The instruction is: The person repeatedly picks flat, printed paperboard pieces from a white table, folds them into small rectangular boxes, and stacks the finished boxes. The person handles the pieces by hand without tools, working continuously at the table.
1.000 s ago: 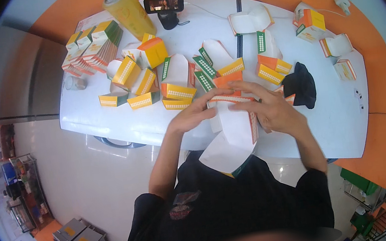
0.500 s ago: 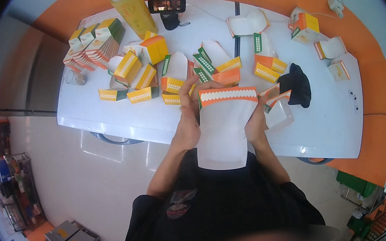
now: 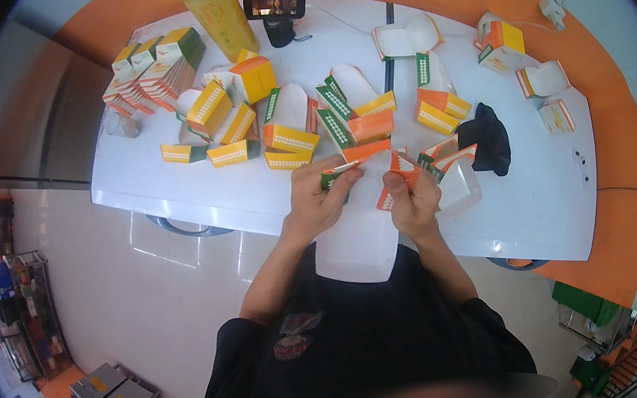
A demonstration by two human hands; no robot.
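Observation:
Between my hands, over the table's near edge, is a paper food box with a white inside and orange and green patterned flaps. My left hand pinches its left corner, thumb over the green and orange flap. At the right corner, my right hand grips the orange flap between thumb and fingers. The flaps are bent inward, and the box's long white panel hangs toward my chest. Just right of my right hand lies another open box. Beyond my hands sit several folded boxes, among them a yellow one.
Stacks of flat boxes stand at the table's far left, near a clear cup. A yellow roll and a phone on a stand are at the back. A black cloth-like item lies on the right.
The upright orange front flap has been bent inward at its corners. My hands have shifted from the box's sides to pinching those corners, with both thumbs now on top.

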